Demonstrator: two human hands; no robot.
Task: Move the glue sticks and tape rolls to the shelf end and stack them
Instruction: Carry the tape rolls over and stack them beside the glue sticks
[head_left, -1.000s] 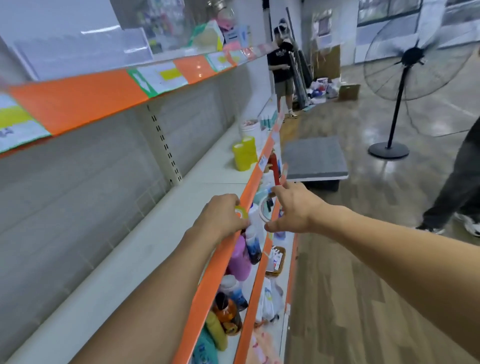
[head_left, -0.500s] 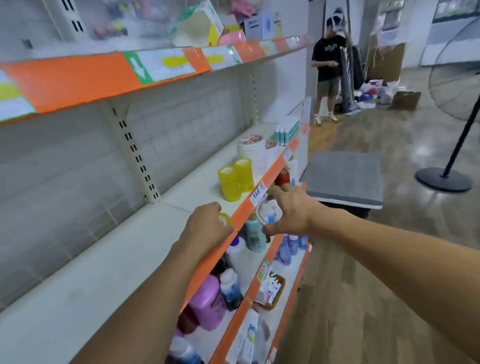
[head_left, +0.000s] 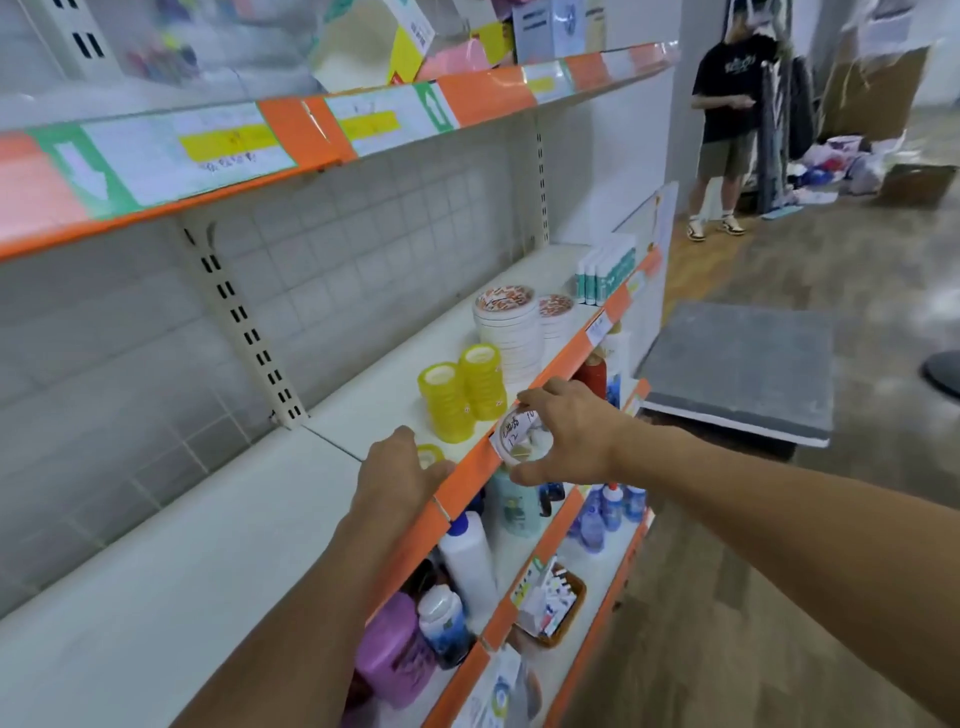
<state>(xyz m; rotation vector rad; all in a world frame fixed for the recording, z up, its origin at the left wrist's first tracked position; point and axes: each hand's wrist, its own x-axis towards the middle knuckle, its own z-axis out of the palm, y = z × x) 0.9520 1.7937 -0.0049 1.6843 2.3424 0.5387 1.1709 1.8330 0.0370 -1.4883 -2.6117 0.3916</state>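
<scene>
Two stacks of yellow tape rolls (head_left: 462, 395) stand on the white middle shelf (head_left: 218, 530) near its orange front edge. My left hand (head_left: 397, 480) grips a small yellow tape roll (head_left: 430, 455) just above the shelf, short of those stacks. My right hand (head_left: 563, 431) pinches a clear tape roll (head_left: 519, 434) in front of the shelf's orange edge strip, beside a handwritten price label. Farther along stand stacks of wide printed tape rolls (head_left: 506, 332) and a row of white and teal glue sticks (head_left: 605, 273) at the shelf end.
Lower shelves hold bottles (head_left: 470, 558), a purple jug (head_left: 392, 652) and a small basket (head_left: 553, 605). An upper shelf with orange edge (head_left: 311, 140) overhangs. A grey platform cart (head_left: 743, 369) stands in the aisle. A person (head_left: 727, 114) stands at the far end.
Both hands have travelled along the shelf toward its far end, carrying their tape rolls. The yellow stacks and the shelf end are now much closer.
</scene>
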